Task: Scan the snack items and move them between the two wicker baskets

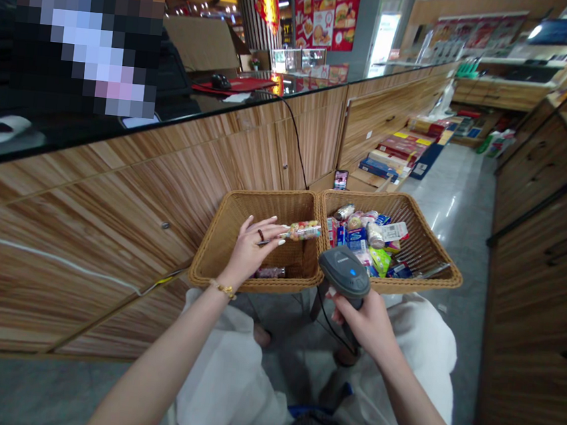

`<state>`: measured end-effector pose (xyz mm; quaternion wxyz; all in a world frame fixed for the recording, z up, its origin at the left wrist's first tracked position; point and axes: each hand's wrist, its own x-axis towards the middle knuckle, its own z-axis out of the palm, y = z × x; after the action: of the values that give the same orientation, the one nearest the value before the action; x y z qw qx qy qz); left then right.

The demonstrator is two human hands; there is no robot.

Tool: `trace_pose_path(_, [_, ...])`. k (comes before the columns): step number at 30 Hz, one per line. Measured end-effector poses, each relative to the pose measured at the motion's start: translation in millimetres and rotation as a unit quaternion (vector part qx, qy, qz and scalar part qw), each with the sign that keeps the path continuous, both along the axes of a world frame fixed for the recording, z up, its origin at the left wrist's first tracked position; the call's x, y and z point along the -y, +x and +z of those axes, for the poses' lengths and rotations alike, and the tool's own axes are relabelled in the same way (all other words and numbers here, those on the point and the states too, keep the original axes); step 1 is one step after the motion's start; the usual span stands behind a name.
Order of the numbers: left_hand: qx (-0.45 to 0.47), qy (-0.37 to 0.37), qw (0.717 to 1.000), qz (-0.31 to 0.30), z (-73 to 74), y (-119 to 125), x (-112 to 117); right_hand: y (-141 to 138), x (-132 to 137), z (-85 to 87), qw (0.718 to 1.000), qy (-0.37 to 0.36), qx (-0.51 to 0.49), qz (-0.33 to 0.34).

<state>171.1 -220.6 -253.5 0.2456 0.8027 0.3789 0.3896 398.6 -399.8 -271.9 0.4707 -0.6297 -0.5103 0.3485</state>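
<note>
Two hands work over wicker baskets: the left hand (250,253) pinches a candy tube (302,231) above one basket (264,204), the right hand (360,323) grips a barcode scanner (345,275) above the packaged goods (356,239) in the other basket (425,243).

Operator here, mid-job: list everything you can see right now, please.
Woven baskets: 2, tan, side by side before the person.
Clear tube of sweets: 1, multicoloured, above the left basket.
Packaged snacks: many, mixed colours, right basket.
Dark packet: 1, dark, left basket.
Barcode scanner: 1, grey, corded, over the right basket.
Smartphone: 1, dark, behind the baskets.
Wood-panelled counter: 1, brown, along the left.
Boxed goods: many, red and blue, low shelf beyond.
Left hand: 1, gold bracelet, fingers on the tube.
Right hand: 1, gripping the scanner.
</note>
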Motion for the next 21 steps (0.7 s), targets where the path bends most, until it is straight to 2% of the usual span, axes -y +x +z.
trace_pose_path(5, [-0.005,0.012,1.000,0.000,-1.5,0,0,-1,1,1.9,1.000,0.003,0.004,-0.006])
trace_pose_path(13, [0.009,-0.023,1.000,0.003,1.1,1,3,-1,3,3.9,1.000,-0.002,0.013,-0.010])
trace_pose_path(21, [0.015,-0.022,1.000,0.002,9.7,12,3,-1,5,0.9,1.000,-0.002,0.013,-0.008])
